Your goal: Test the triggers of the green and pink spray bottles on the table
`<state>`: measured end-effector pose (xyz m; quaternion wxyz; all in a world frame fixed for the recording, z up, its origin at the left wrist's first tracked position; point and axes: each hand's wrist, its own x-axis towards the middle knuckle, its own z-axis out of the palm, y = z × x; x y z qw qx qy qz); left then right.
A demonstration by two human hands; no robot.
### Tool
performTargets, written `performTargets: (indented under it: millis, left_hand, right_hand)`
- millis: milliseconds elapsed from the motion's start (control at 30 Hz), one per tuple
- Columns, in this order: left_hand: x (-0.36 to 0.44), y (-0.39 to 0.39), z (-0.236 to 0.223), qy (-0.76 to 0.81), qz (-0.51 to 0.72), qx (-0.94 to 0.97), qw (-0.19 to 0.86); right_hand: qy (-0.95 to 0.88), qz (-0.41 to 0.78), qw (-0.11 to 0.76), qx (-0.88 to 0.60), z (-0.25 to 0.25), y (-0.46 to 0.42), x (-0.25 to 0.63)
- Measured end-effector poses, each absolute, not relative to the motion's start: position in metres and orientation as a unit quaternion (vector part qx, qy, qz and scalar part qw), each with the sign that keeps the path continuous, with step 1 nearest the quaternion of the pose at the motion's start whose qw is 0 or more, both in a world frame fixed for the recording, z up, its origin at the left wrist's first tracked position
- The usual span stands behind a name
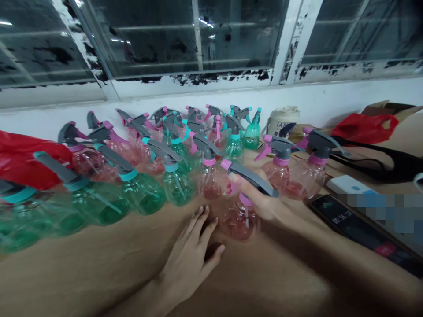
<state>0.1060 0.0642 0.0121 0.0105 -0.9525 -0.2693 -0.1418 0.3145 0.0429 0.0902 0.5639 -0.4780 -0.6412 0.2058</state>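
My right hand point(264, 200) is closed around the neck of a pink spray bottle point(239, 218) with a grey trigger head, which stands on the brown table point(99, 273). My left hand point(190, 253) lies flat on the table just left of that bottle, fingers stretched out and holding nothing. Behind them stand several pink and green spray bottles point(175, 176) in rows reaching back to the white wall. Two more pink bottles point(306, 171) stand to the right of my right hand.
A phone point(357, 226) showing a timer lies at the right near a white box point(348, 185). A black strap point(380, 160), red plastic bags point(363, 125) and a white tub point(282, 121) sit at the back right. Another red bag point(20, 158) is at the left. Windows run above.
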Motion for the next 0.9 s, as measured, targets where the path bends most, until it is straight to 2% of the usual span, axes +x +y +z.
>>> performTargets:
  millis: [900]
  left_hand:
    - [0.1060, 0.0650, 0.0095, -0.252, -0.149, -0.956, 0.013]
  right_hand:
    - [-0.619, 0.294, 0.577, -0.445, 0.0892, 0.0378, 0.3106]
